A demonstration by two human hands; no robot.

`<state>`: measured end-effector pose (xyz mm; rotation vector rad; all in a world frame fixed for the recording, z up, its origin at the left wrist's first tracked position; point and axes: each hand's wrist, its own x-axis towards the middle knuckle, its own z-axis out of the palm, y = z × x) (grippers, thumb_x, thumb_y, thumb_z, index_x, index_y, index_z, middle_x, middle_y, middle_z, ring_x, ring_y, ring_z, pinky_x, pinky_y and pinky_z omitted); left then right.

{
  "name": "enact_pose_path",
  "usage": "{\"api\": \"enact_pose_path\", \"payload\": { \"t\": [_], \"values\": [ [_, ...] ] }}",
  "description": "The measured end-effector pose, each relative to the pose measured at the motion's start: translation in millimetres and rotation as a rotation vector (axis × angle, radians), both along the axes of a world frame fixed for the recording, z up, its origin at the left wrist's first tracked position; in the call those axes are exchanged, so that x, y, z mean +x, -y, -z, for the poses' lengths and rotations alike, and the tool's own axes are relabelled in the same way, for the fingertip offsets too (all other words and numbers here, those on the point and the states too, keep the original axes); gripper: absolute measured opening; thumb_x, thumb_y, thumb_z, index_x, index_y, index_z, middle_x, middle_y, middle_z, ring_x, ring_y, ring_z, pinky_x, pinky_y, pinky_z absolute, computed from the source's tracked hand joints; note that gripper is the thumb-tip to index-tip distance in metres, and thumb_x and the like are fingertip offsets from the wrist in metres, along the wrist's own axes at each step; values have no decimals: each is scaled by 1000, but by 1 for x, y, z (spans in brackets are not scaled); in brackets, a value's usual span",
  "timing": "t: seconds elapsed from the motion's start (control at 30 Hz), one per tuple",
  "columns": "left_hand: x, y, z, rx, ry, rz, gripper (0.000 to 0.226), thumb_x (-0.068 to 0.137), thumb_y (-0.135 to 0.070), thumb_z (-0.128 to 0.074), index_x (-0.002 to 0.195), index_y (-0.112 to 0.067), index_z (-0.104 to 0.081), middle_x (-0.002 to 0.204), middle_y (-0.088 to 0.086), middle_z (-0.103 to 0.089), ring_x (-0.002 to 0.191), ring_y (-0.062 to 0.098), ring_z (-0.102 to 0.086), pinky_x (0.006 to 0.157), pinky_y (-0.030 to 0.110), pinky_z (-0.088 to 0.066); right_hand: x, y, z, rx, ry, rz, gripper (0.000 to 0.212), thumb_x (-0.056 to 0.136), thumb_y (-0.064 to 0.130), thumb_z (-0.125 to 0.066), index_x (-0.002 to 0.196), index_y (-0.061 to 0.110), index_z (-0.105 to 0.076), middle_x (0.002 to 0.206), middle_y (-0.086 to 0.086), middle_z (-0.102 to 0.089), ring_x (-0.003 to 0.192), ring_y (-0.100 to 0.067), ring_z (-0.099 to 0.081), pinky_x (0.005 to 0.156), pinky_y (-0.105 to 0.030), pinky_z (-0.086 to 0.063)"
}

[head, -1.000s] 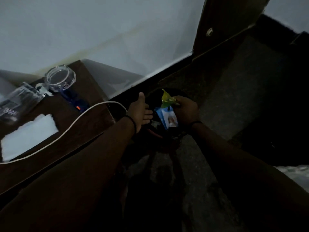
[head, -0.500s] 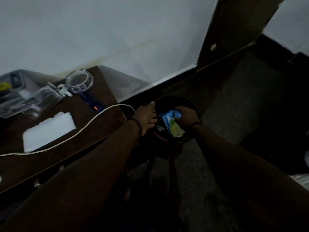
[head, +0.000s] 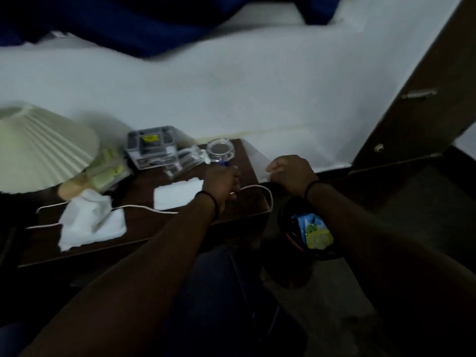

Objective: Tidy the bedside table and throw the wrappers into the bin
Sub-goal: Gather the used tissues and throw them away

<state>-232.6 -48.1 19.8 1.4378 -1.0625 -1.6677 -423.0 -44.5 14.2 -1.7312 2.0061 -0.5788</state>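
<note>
The dark wooden bedside table [head: 144, 228] fills the left half of the view. My left hand [head: 221, 181] is over its right end with the fingers curled down onto a small blue item [head: 223, 163] and the white cable [head: 139, 207]; what it grips is hidden. My right hand [head: 291, 173] hovers beside the table's corner as a loose fist with nothing showing in it. Below that hand, on the floor, stands the dark bin [head: 283, 222] with blue and yellow wrappers [head: 315, 231] inside.
On the table are a pleated lamp shade [head: 43, 145], a clear organiser [head: 152, 148], a glass ashtray [head: 220, 150], clear packets [head: 185, 161], a pale green box [head: 108, 168] and two white tissues [head: 90, 222] [head: 177, 194]. A dark door [head: 425, 99] stands at the right.
The wrappers have left my right hand and lie in the bin. Both hands have risen from the bin; the left one has moved onto the table. The view has swung up and left.
</note>
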Motion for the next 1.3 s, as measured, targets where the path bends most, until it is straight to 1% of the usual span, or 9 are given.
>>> {"api": "enact_pose_path", "payload": {
  "t": [0.1,0.2,0.33,0.43,0.6,0.77,0.87,1.03,1.3],
  "values": [
    [54,1,-5,-10,4,-110,23,94,-11,-46,73,-15,-52,65,2,-47,52,15,-44,47,18,-31,46,17,-11,-30,-7,-51,15,74,20,-76,89,20,-77,98,-1,-76,98,-17,-67,75,-19,-43],
    [99,5,-2,-28,32,-211,15,89,-9,-50,76,-11,-57,68,5,-51,54,17,-49,48,20,-34,87,36,-5,-43,-12,-37,12,75,21,-74,86,19,-78,95,-2,-76,97,-18,-68,81,-22,-47],
    [130,21,10,5,21,-275,19,90,-9,-50,72,-10,-57,68,7,-54,53,18,-50,50,23,-34,119,63,14,-27,29,3,11,76,22,-76,86,21,-75,98,-3,-74,99,-21,-67,86,-24,-47],
    [136,36,25,25,35,-272,16,90,-12,-52,76,-10,-59,68,7,-58,54,18,-53,50,22,-36,129,85,34,-33,-4,8,21,78,21,-74,99,19,-74,109,-6,-71,106,-25,-64,89,-26,-46],
    [136,60,54,26,72,-217,14,90,-12,-52,92,-4,-63,68,10,-62,50,18,-54,42,19,-33,139,125,60,-58,-118,-82,49,84,20,-67,132,18,-58,139,-7,-55,132,-27,-47,110,-31,-35],
    [139,73,75,6,125,-142,33,99,-25,-46,83,-4,-65,58,6,-64,39,16,-52,37,16,-31,139,161,72,-73,-250,-229,27,90,21,-58,113,8,-63,123,-11,-63,123,-30,-52,107,-38,-37],
    [144,76,81,-3,148,-120,37,99,-30,-46,82,-4,-67,52,3,-63,36,15,-50,38,17,-28,142,171,77,-50,-301,-258,35,91,23,-57,123,11,-63,131,-12,-60,127,-31,-50,110,-40,-36],
    [147,76,84,-24,158,-126,36,98,-29,-47,84,-3,-68,50,2,-63,33,13,-48,35,17,-26,145,172,84,-43,-357,-194,24,91,20,-56,107,10,-70,119,-12,-65,115,-30,-57,100,-38,-48],
    [154,64,76,3,138,-174,42,100,-36,-46,80,-4,-65,52,4,-61,33,13,-46,37,15,-24,131,152,63,-98,-286,-201,27,86,22,-66,111,14,-73,123,-11,-67,119,-30,-58,101,-32,-43]
  ]
}}
